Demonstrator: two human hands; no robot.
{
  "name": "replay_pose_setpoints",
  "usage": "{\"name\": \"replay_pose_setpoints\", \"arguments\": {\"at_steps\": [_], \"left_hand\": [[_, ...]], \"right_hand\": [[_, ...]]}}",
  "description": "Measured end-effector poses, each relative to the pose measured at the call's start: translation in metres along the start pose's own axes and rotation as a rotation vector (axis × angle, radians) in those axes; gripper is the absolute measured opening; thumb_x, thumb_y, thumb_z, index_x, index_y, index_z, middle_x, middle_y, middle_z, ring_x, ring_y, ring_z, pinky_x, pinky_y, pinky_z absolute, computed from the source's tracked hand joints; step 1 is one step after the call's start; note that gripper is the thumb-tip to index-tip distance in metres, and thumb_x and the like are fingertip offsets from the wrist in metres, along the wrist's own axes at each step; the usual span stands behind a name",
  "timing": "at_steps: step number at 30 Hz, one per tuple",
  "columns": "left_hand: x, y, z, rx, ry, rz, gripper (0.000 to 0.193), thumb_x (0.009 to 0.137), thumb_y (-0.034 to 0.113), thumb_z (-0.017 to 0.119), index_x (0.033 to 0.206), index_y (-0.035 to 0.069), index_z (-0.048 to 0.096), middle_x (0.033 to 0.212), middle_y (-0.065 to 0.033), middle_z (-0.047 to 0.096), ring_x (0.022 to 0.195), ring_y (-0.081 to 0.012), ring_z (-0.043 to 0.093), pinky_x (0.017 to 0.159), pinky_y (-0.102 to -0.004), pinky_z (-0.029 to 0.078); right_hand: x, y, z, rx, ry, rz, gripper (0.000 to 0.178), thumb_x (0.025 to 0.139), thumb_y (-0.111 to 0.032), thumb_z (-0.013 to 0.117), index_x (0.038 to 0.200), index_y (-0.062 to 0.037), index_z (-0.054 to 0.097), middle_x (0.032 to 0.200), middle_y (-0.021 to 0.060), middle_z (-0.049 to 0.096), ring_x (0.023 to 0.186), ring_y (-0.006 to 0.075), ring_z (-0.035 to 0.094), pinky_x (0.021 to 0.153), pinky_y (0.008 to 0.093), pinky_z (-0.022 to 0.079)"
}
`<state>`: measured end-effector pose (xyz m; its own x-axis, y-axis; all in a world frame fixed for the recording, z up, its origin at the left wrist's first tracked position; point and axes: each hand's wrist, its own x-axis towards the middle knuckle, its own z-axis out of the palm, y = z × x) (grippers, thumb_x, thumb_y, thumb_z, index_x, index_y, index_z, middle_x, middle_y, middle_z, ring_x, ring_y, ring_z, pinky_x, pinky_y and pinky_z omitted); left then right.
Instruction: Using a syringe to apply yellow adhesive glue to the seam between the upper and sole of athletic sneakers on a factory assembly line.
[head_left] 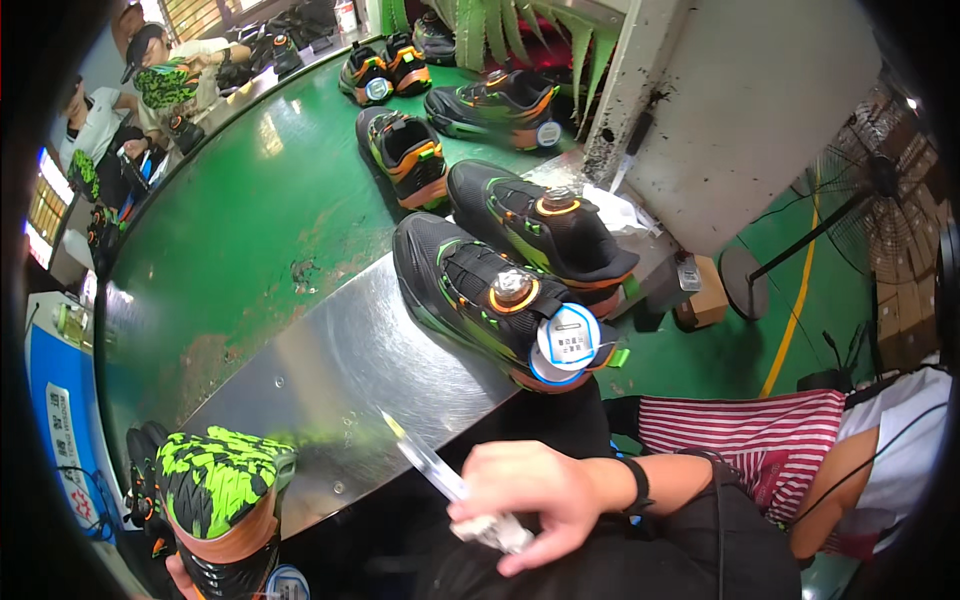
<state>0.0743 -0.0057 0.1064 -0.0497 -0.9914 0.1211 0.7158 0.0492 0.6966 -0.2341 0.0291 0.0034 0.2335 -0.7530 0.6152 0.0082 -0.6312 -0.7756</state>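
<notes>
Two hands, both occupied. Left hand (182,577), cut by the frame's lower-left edge, supports a held shoe (220,485) with its green-and-black lugged outsole toward the camera; visible fingers press along its side, the rest of that grip is hidden. Right hand (535,500), lower centre, has its grip pinched on a slim clear tool (432,464) plus a crumpled white wad (497,532). Tool tip is yellowish, points upper left over the metal strip (330,400) of the counter (250,230), well apart from the held shoe; exact tool type can't be told. Step in hand, my read: shoe presented, tool ready, no contact yet. Working that shoe would call for swinging the tip toward lower left while the left grip steadies it. Near shoe (455,280) and second shoe (500,200) sit side by side at frame centre, more shoes upper centre. Labels: round white tags (570,340) with blue rims and dark print at the near shoe's heel; part of a similar round label (288,583) shows by the held shoe. Blue panel (55,370), far left, carries a lettered white sign (68,450). Wording not copied.
</notes>
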Motion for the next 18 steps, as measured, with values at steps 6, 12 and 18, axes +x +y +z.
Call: {"name": "replay_pose_setpoints", "arguments": {"at_steps": [6, 12, 18], "left_hand": [[-0.022, 0.02, -0.004, -0.023, 0.051, 0.057, 0.047, 0.096, 0.024, 0.048, 0.138, 0.003, 0.044, 0.134, -0.0144, 0.053, 0.123, -0.0308, 0.048, 0.11, -0.0525, 0.026], [-0.046, 0.023, 0.006, -0.067, 0.019, -0.133, 0.062, 0.086, 0.032, 0.059, 0.138, 0.003, 0.039, 0.131, -0.0157, 0.052, 0.123, -0.0338, 0.048, 0.109, -0.0542, 0.028], [-0.075, 0.013, 0.043, -0.15, -0.131, -0.384, 0.071, 0.082, 0.031, 0.063, 0.14, 0.003, 0.032, 0.135, -0.0169, 0.048, 0.124, -0.0355, 0.047, 0.109, -0.0544, 0.028]], "right_hand": [[0.005, 0.034, 0.016, 0.242, 0.087, 0.48, 0.075, 0.081, -0.018, 0.072, 0.142, -0.0004, 0.032, 0.115, 0.0079, 0.055, 0.096, 0.0163, 0.055, 0.088, 0.0324, 0.046], [0.0, 0.012, 0.016, 0.253, -0.042, 0.649, 0.076, 0.081, -0.016, 0.072, 0.144, -0.0019, 0.03, 0.123, 0.0109, 0.052, 0.102, 0.0146, 0.054, 0.09, 0.0314, 0.046], [0.01, -0.014, 0.038, 0.416, 0.116, 0.185, 0.108, 0.074, -0.026, 0.08, 0.147, -0.0045, 0.004, 0.14, 0.0204, 0.037, 0.136, 0.0345, 0.032, 0.11, 0.0454, 0.024]]}}
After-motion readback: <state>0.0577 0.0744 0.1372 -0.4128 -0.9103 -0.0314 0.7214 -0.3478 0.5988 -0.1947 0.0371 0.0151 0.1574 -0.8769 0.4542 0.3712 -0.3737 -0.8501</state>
